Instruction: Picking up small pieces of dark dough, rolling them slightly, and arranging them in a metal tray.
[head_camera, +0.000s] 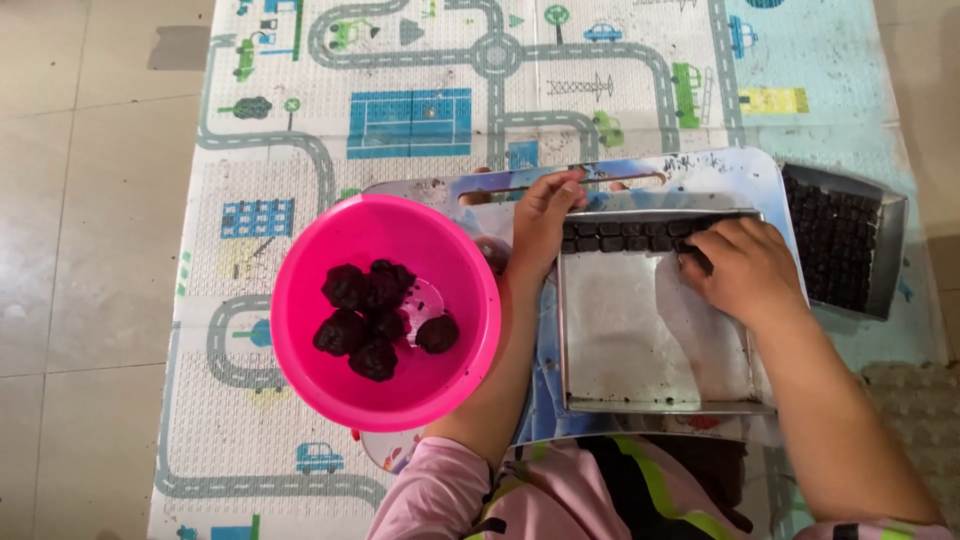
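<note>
On a play mat printed with roads lies a metal tray. The left hand presses its far corner, fingers together; the right hand rests curled on dark blocks. A pink bowl of dark lumps sits beside.

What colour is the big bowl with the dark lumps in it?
The bowl is bright pink, seen clearly in the head view beside the left hand.

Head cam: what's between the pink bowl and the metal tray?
The left hand and forearm lie between the pink bowl and the metal tray, over the board's edge.
</note>
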